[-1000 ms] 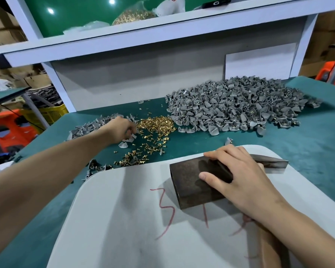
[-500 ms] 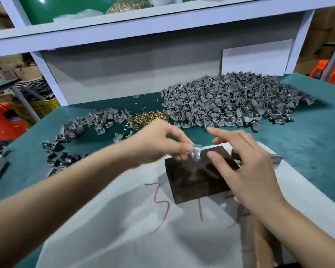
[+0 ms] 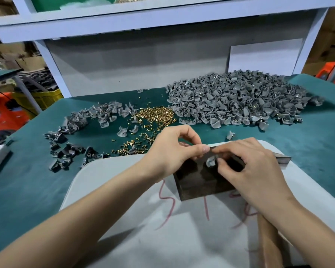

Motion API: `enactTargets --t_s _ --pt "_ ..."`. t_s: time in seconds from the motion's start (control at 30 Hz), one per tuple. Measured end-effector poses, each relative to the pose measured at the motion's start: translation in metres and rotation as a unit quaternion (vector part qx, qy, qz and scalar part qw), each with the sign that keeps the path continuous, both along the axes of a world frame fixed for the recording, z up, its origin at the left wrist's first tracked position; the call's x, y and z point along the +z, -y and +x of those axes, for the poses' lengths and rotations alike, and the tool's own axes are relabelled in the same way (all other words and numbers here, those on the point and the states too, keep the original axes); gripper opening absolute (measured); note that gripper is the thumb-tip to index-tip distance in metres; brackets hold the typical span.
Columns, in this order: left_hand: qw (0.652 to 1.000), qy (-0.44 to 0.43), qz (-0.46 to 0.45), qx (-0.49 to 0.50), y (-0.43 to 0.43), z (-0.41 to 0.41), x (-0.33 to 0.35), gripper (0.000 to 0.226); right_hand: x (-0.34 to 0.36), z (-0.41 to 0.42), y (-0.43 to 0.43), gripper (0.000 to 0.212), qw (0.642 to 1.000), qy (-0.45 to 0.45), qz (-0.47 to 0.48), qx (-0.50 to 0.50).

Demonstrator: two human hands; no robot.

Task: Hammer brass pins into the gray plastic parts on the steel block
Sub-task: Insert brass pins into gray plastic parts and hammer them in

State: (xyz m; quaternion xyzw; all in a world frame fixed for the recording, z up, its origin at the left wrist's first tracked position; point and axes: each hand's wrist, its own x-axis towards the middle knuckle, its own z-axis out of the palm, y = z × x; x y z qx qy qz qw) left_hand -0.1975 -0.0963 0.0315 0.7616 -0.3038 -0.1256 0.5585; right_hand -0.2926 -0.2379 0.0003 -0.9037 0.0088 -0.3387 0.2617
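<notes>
A dark steel block lies on a white board. Over its top, my left hand and my right hand meet, fingers curled. A small gray plastic part is pinched between the fingertips of my right hand, just above the block. My left thumb and forefinger pinch together at the part's upper edge; whether a pin is between them I cannot tell. Loose brass pins are heaped on the green mat behind my hands. A hammer lies to the right, its wooden handle under my right forearm.
A large heap of gray plastic parts covers the mat at the back right. A smaller scatter of gray parts lies at the left. A white shelf frame and back panel close off the rear. Red marks cross the board.
My left hand came back from the pins and parts at the left carrying a gray part. Both hands have closed together over the steel block, and my right hand now pinches the part.
</notes>
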Motion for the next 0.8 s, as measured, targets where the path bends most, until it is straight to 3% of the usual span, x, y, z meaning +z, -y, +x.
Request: enactTargets --t_s 0.3,0.57,0.8 --pt "0.995 -0.061 -0.076 -0.021 0.002 -0.008 -0.004 0.014 0.007 -0.003 -0.008 0.02 0.997 0.066 0.037 -0.002" --pt "0.992 -0.022 -0.109 -0.058 0.004 -0.013 -0.004 0.02 0.007 -0.003 -0.005 0.017 0.993 0.07 0.098 0.002" --pt "0.991 0.053 -0.117 -0.038 0.004 -0.016 -0.007 0.021 0.011 -0.004 -0.002 0.015 0.971 0.022 0.236 0.022"
